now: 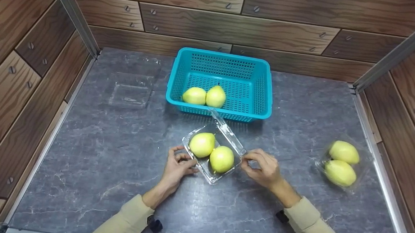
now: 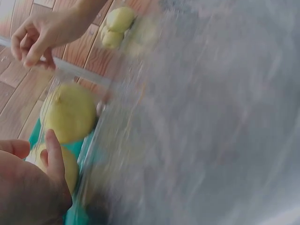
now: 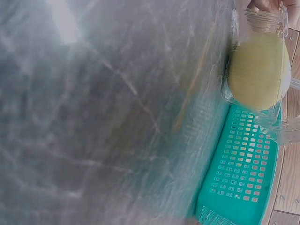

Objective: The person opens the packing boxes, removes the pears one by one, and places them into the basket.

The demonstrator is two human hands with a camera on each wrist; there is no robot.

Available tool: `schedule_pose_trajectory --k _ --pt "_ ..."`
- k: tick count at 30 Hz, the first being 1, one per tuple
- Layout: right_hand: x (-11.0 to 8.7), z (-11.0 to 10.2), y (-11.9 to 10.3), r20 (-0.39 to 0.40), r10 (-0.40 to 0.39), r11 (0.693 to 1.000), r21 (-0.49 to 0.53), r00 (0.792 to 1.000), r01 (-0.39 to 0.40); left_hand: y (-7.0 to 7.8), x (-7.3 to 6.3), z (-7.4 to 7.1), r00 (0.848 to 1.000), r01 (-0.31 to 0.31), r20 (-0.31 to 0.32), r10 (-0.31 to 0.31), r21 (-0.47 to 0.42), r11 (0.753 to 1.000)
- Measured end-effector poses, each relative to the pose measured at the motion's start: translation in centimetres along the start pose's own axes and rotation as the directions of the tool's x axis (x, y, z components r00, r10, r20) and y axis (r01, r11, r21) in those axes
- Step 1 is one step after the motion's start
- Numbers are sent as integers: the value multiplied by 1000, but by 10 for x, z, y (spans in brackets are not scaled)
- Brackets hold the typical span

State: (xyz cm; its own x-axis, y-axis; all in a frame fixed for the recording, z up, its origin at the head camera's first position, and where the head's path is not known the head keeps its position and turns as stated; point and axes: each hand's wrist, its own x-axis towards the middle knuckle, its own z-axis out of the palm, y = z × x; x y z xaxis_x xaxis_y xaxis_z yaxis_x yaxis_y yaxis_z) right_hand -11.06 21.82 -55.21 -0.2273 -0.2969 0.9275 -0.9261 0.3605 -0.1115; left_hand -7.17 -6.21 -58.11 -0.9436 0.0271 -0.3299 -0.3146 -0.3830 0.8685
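A clear plastic clamshell container point(image 1: 208, 175) sits in front of the basket with two yellow-green pears point(image 1: 202, 145) side by side in it. Its lid point(image 1: 228, 131) stands raised along the far right side. My left hand point(image 1: 177, 167) is at the container's left side, fingers relaxed and touching its wall and rim. With thumb and fingertips, my right hand point(image 1: 263, 168) pinches the near end of the lid at the right corner. The left wrist view shows the pears point(image 2: 69, 112) through the clear wall; in the right wrist view one pear point(image 3: 258, 70) fills the container's end.
A teal basket point(image 1: 261, 112) stands behind the container, two pears point(image 1: 216, 96) at its near left. On the right lies another clear package with two pears point(image 1: 341, 173). An open clear container point(image 1: 131, 94) lies at the left back. Wood-patterned walls point(image 1: 234, 26) enclose the table.
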Motion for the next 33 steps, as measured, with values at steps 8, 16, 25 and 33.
schedule_pose_trajectory --k 8,16,25,33 --pt "-4 -1 -1 -42 65 996 62 997 -62 17 18 -17 999 -22 -30 24 58 998" --pt "-12 -2 2 -47 103 989 114 994 -97 30 40 -25 1000 19 -22 -15 167 986" --pt "-12 0 2 -62 120 983 148 991 -110 40 59 -26 998 64 -8 -64 245 967" --pt "-13 1 2 -62 145 978 158 988 -134 49 76 -25 994 87 28 -101 324 942"
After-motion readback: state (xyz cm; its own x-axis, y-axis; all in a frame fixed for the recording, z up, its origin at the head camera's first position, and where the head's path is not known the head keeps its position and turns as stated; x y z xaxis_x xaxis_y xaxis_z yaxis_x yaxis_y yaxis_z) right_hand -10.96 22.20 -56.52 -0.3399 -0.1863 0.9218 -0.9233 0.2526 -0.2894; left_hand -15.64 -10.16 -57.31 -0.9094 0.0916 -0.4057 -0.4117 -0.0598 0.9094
